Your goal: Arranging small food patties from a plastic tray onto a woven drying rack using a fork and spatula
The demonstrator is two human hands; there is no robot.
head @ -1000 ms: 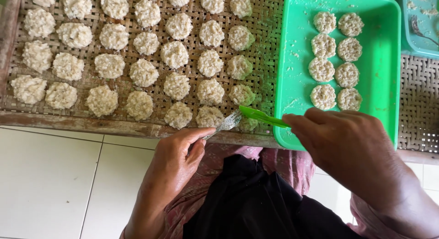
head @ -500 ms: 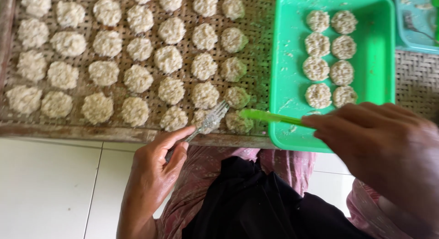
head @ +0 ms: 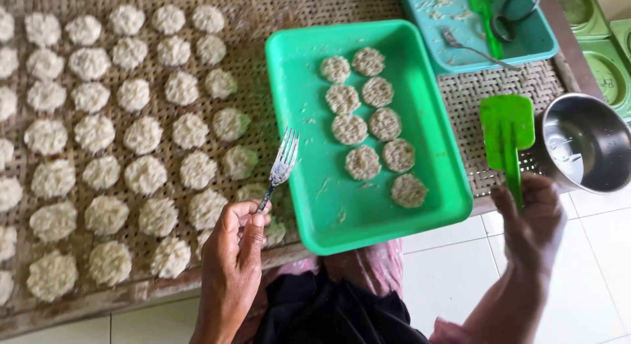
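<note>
Fork (head: 282,165) in left hand (head: 231,265); green spatula (head: 507,135) in right hand (head: 531,220), seemingly pinched.

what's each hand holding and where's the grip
The left hand holds a metal fork by its handle end, tines up. The right hand holds a green spatula by its handle.

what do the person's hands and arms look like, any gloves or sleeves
Both are bare: no gloves, rings, watch or bracelets show. The left hand and its forearm are uncovered down to the picture's lower edge. The right hand has a bare wrist and forearm too, with only a bit of pink cloth beside the arm.
</note>
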